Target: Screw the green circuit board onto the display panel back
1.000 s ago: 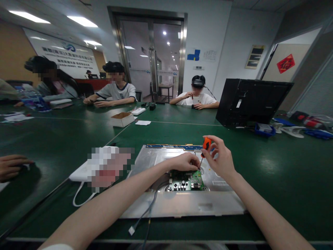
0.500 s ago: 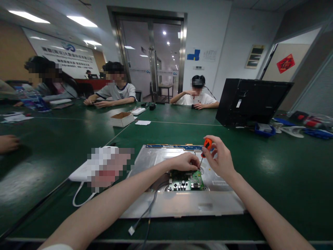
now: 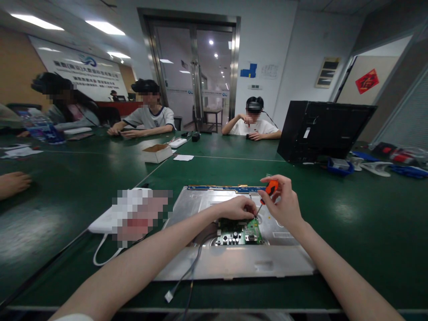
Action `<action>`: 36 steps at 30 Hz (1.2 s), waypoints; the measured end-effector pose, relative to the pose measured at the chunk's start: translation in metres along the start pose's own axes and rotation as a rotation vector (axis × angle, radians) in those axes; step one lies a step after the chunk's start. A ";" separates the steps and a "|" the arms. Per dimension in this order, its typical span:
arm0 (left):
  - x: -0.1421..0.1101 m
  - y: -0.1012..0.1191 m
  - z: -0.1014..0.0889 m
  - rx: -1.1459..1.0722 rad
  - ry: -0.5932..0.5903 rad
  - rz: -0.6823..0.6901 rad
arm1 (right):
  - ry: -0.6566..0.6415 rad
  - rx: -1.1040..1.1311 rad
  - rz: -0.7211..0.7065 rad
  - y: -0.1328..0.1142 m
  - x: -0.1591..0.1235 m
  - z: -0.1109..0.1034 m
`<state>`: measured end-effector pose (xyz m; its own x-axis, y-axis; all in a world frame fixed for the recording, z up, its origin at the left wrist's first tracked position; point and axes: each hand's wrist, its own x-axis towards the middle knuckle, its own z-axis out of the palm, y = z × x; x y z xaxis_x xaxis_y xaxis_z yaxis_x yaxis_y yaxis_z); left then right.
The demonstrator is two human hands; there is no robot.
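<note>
Watching remotely through the head camera, I see my right hand (image 3: 286,204) grasping an orange-and-black screwdriver (image 3: 272,187) in its fingers, the shaft slanting down to the right side of a green circuit board (image 3: 241,230). My left hand (image 3: 236,207) arches over the board, fingers curled beside the screwdriver's tip — whether they pinch anything, I cannot tell. The board lies on a silver metal panel (image 3: 230,263), flat on the green table (image 3: 364,232); a white connector (image 3: 169,296) ends a cable on the near side.
</note>
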<state>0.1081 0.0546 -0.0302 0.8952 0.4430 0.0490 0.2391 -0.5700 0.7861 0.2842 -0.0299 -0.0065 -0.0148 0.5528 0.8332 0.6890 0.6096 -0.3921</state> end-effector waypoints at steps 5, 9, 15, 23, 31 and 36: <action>0.000 0.001 0.000 0.003 -0.002 0.005 | -0.001 -0.038 -0.082 -0.001 0.004 -0.003; 0.000 0.000 0.001 0.001 -0.003 0.003 | 0.001 -0.069 -0.093 -0.002 0.006 -0.005; 0.001 0.000 0.000 -0.005 -0.005 0.003 | -0.037 -0.046 -0.098 -0.007 0.006 -0.004; 0.000 0.001 0.000 -0.006 -0.006 -0.009 | 0.042 -0.007 -0.009 0.000 0.000 0.001; 0.000 0.001 0.000 0.011 -0.007 -0.002 | 0.006 -0.021 -0.041 -0.003 0.001 0.000; 0.000 0.003 0.000 0.023 -0.006 0.005 | -0.059 -0.010 -0.115 -0.008 0.006 -0.004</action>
<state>0.1087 0.0534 -0.0278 0.8986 0.4360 0.0487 0.2436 -0.5882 0.7711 0.2818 -0.0334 0.0034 -0.1366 0.5124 0.8478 0.6877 0.6651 -0.2912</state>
